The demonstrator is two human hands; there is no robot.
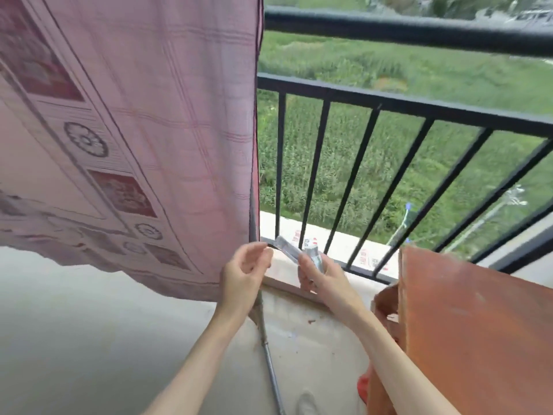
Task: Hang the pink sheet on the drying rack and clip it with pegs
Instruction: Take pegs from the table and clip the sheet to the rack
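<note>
**Hands at the sheet's edge, a peg in the right**

The pink sheet (128,130) hung over the left half of the view, from the top of the frame down to a wavy lower hem above the grey floor (74,339). It had a checked weave on its right part and a border of dark red squares and round flower marks on its left part. Its right edge fell straight down beside the black railing (389,106) of the balcony.

Below that edge, a thin metal pole (270,363) of the rack ran down to the floor, tilted a little to the right.

The left hand (244,272) was at the lower right corner of the sheet. Its fingers were curled and its thumb and forefinger were close together, just at the sheet's edge; whether they really pinched the cloth I could not tell, because the frame was blurred there.

The right hand (321,275) was just beside the left one, closed around a pale grey peg (312,256). A second pale, long piece stuck out from this hand toward the left hand; it was too blurred to name.

At the right stood a red-brown table (478,324), near the right forearm. Behind the railing lay green field (419,73).
</note>
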